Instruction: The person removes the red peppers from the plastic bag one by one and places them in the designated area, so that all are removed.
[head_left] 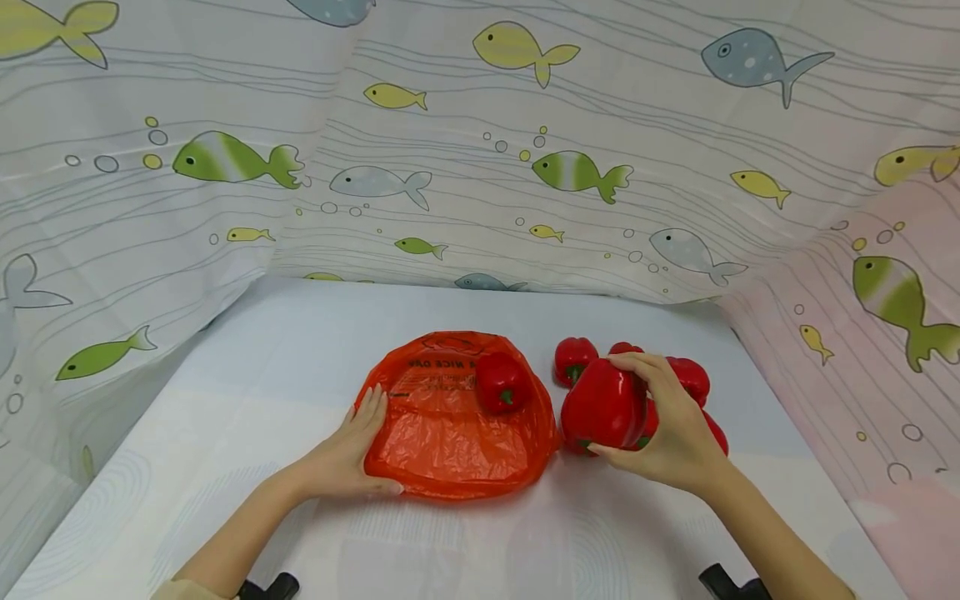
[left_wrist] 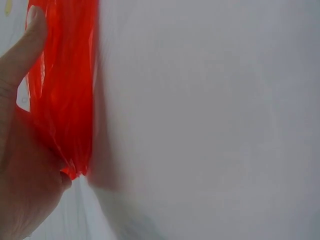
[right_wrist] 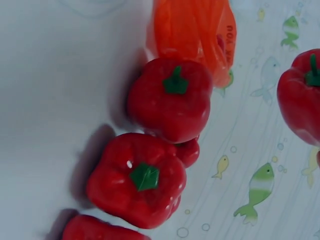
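Note:
An orange-red plastic bag (head_left: pixel 450 450) sits on the table with its mouth spread wide, one red bell pepper (head_left: pixel 495 375) inside it. My left hand (head_left: pixel 348 454) rests against the bag's left side, fingers straight along the rim and thumb at the near edge. In the left wrist view that thumb (left_wrist: pixel 25 50) lies along the bag's wall. My right hand (head_left: pixel 675 433) grips a large red bell pepper (head_left: pixel 603 408) just right of the bag, raised toward the camera. The same held pepper (right_wrist: pixel 302 100) shows at the right edge of the right wrist view.
Behind and beside my right hand stand several more red bell peppers (head_left: pixel 576 358) with green stems, partly hidden by it. A fish-print curtain (head_left: pixel 465 167) encloses the white table (head_left: pixel 300 333) at the back and sides.

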